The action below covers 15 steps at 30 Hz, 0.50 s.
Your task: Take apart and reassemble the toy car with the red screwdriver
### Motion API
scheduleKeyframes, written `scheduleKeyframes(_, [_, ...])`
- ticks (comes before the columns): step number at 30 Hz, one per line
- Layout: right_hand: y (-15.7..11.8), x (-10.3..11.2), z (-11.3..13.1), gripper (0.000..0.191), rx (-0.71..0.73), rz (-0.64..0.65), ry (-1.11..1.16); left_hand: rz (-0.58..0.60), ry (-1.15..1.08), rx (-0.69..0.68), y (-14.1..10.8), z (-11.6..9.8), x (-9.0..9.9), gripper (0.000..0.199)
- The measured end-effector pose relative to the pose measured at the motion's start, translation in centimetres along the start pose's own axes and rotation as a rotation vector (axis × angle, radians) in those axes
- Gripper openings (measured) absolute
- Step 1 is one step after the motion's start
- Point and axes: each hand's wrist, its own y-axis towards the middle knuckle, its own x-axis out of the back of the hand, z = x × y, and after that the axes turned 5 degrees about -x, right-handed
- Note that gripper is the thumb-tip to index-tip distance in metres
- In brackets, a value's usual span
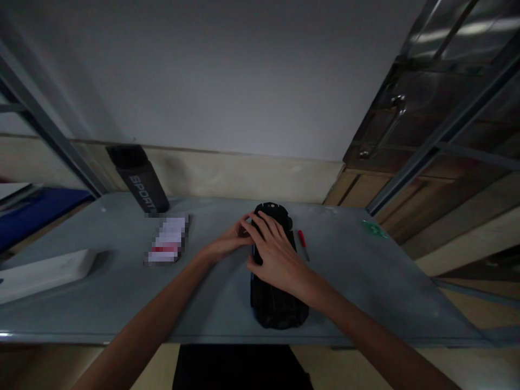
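Note:
A long black toy car [280,306], seemingly with its underside up, lies on the grey table near its front edge. My left hand [232,238] is at the car's far left side, with its fingers curled against it. Across the top of the car reaches my right hand [280,260], its fingers bent over toward the left side and close to my left fingertips. What lies under the fingers is hidden. Just right of the car rests a small screwdriver [303,241] with a red handle.
On the grey table [349,292], a dark bottle [142,181] stands at the back left, beside a blurred-out phone-like object [168,238]. A long white object [49,273] lies far left. Small green pieces [374,228] lie at right. Metal posts [439,132] flank the table.

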Motion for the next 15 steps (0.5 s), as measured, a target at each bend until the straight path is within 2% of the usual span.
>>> scheduleKeyframes(10, [0.0,0.2,-0.8,0.084,-0.021,0.039,0.031,-0.003,0.003,0.045,0.2,0.4,0.3,0.091])
scheduleKeyframes(15, [0.1,0.7,-1.2,0.083,-0.009,0.042,0.035,-0.013,0.005,0.043,0.2,0.5,0.4,0.090])
